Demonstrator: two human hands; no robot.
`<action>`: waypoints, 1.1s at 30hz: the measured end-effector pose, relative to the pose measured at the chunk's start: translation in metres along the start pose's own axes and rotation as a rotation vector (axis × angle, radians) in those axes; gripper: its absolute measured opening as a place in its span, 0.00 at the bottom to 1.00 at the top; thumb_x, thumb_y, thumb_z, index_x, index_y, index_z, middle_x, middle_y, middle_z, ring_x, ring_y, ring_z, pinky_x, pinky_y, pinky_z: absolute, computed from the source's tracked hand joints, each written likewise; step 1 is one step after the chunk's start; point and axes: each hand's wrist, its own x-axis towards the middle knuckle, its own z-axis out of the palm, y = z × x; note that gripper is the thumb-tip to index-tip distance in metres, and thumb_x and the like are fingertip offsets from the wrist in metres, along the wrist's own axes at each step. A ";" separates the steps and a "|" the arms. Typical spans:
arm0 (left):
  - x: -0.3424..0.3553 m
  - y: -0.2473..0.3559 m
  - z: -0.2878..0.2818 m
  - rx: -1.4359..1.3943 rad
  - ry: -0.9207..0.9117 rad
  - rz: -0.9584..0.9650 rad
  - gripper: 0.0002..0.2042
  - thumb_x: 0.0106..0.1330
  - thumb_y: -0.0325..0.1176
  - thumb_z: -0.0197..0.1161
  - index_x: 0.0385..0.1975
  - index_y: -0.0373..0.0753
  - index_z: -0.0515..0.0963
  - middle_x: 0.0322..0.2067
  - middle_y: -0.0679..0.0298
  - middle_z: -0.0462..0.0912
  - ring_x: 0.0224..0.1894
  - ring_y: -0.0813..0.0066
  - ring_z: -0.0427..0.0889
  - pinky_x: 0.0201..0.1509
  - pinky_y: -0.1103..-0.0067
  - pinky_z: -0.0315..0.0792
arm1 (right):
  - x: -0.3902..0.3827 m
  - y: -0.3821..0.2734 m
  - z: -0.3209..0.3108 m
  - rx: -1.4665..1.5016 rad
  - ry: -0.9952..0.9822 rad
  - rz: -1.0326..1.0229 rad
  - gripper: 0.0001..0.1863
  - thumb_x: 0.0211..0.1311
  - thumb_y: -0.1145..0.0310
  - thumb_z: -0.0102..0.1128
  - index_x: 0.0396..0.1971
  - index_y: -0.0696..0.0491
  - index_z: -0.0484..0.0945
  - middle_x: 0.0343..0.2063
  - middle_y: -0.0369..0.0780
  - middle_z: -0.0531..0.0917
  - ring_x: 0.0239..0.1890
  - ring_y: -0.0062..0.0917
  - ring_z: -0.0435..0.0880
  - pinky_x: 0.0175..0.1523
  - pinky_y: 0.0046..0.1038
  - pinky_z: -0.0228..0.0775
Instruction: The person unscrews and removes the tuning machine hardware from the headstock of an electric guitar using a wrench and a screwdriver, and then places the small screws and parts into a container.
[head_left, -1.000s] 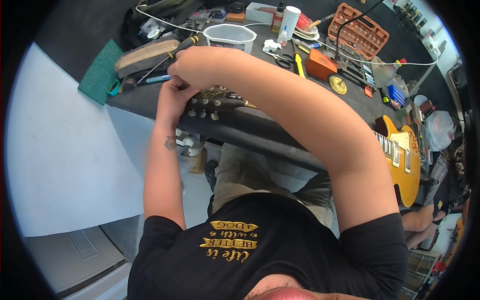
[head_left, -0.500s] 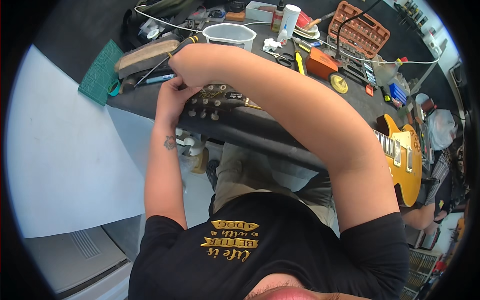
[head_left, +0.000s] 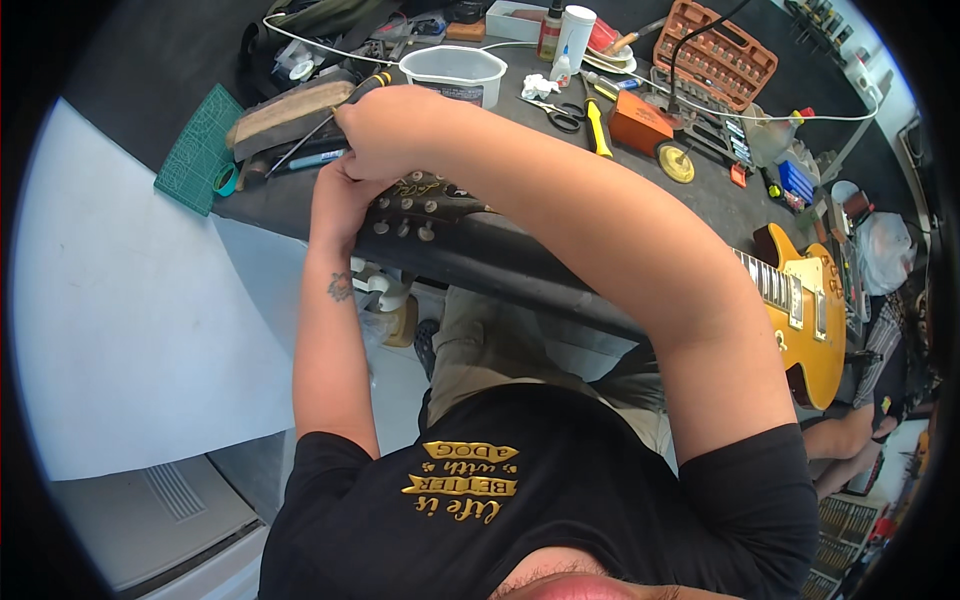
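A black guitar headstock (head_left: 430, 205) with metal tuners lies along the bench's front edge, joined to a gold-yellow electric guitar (head_left: 820, 330) that shows at the right beyond my arm. My left hand (head_left: 340, 195) is at the headstock's left end, fingers bent together on something hidden. My right hand (head_left: 385, 130) arches just above it, fingers curled down and out of sight, so what they grip cannot be made out. A screwdriver (head_left: 305, 142) with a yellow-black handle passes just behind my right hand, beside a wooden block (head_left: 280, 110).
The dark bench (head_left: 540, 265) also carries a green mat (head_left: 190, 150), a plastic tub (head_left: 452, 65), scissors (head_left: 563, 121), an orange block (head_left: 635, 122), a socket case (head_left: 715, 55) and cables. A white panel (head_left: 140, 300) stands at left. Another person (head_left: 850, 435) is at far right.
Both my hands have shifted slightly left and upward at the headstock over the last second. The view has moved a little too.
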 end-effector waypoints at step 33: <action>-0.032 -0.005 -0.035 0.130 -0.085 0.038 0.10 0.67 0.19 0.73 0.47 0.33 0.90 0.42 0.64 0.94 0.44 0.79 0.90 0.54 0.78 0.80 | -0.016 -0.037 -0.008 -0.261 -0.360 -0.021 0.13 0.64 0.63 0.65 0.40 0.51 0.94 0.40 0.46 0.94 0.45 0.40 0.95 0.46 0.43 0.87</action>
